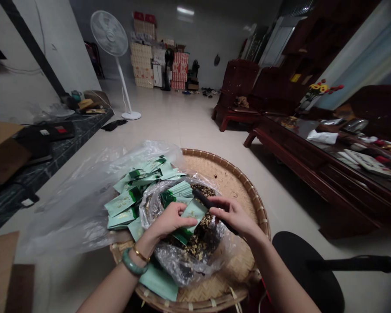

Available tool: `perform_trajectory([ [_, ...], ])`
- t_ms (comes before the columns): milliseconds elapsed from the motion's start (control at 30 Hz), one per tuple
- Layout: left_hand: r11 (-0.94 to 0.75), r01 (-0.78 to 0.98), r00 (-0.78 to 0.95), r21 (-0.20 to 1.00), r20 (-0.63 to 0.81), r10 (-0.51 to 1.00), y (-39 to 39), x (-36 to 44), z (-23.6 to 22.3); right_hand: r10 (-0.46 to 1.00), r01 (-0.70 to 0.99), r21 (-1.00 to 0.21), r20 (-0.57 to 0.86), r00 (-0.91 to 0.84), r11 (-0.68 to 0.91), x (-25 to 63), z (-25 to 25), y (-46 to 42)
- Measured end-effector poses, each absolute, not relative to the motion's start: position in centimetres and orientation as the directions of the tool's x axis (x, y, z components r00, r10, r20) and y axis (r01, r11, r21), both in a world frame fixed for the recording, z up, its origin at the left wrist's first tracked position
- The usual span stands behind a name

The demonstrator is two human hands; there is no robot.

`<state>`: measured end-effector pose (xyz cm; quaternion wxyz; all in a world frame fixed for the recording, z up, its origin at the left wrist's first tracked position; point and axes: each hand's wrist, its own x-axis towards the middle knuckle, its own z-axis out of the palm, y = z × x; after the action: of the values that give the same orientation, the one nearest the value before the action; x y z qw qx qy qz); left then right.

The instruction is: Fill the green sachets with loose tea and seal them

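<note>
My left hand (174, 221), with a jade bangle and a gold bracelet at its wrist, pinches a light green printed packet (195, 209) over an open clear plastic bag (176, 256). Dark, dried loose leaves (204, 237) with yellowish bits fill the bag. A black-handled tool (203, 199) is in my right hand (228, 212), its fingers closed round it beside the packet; its working end is not clear to see. Inside the bag, a row of green packets (179, 190) stands behind my left hand. More green packets (124, 204) lie heaped at the left.
Everything rests on a round woven bamboo tray (257, 195). A large clear plastic sheet (81, 200) spills off its left side. A black round stand base (306, 269) is at the lower right, a dark wooden table (299, 156) beyond. Cardboard boxes (3, 143) stand left; a white fan (117, 56) stands farther back.
</note>
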<state>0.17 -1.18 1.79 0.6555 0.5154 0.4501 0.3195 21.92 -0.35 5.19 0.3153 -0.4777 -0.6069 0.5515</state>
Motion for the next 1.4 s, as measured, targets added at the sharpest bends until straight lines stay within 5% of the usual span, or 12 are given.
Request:
perform_trajectory([
  [100, 0.238, 0.016, 0.387, 0.971, -0.225, 0.894, -1.3, -0.2, 1.8, 0.946, 0.219, -0.972, -0.146, -0.288, -0.084, 22.6, 4.6, -0.6],
  [300, 0.272, -0.075, 0.29, 0.959, -0.24, 0.926, -1.7, -0.4, 1.8, 0.968, 0.66, -0.732, -0.001, -0.251, 0.17, 24.1, 0.4, -2.7],
  [467, 0.277, -0.132, 0.245, 0.952, -0.239, 0.939, -2.1, 0.0, 1.4, 0.977, 0.712, -0.669, 0.12, -0.178, 0.212, 24.5, -1.5, -3.1],
  [667, 0.256, -0.191, 0.251, 0.947, -0.205, 0.946, -3.2, 1.1, 1.6, 0.986, 0.368, -0.915, 0.156, -0.061, 0.167, 20.1, 1.2, -2.7],
  [967, 0.002, 0.016, -0.002, 1.0, -0.002, 1.0, -3.6, 1.3, 2.1, 0.952, 0.216, -0.927, 0.293, -0.09, 0.306, 16.3, 2.8, -4.0],
  [1100, 0.018, -0.033, -0.009, 0.999, -0.018, 1.0, -4.3, 1.2, 2.0, 0.972, 0.174, -0.958, 0.211, -0.108, 0.227, 16.5, 2.8, -4.3],
  [1233, 0.066, -0.093, 0.043, 0.993, -0.062, 0.997, -4.2, 0.7, 1.7, 0.996, -0.057, -0.998, -0.03, -0.087, -0.035, 17.3, 1.6, -4.1],
  [1400, 0.03, -0.45, -0.328, 0.892, -0.197, 0.924, -1.5, -1.9, 2.8, 0.99, -0.344, -0.929, -0.143, -0.017, -0.14, 18.6, 0.4, -4.1],
])
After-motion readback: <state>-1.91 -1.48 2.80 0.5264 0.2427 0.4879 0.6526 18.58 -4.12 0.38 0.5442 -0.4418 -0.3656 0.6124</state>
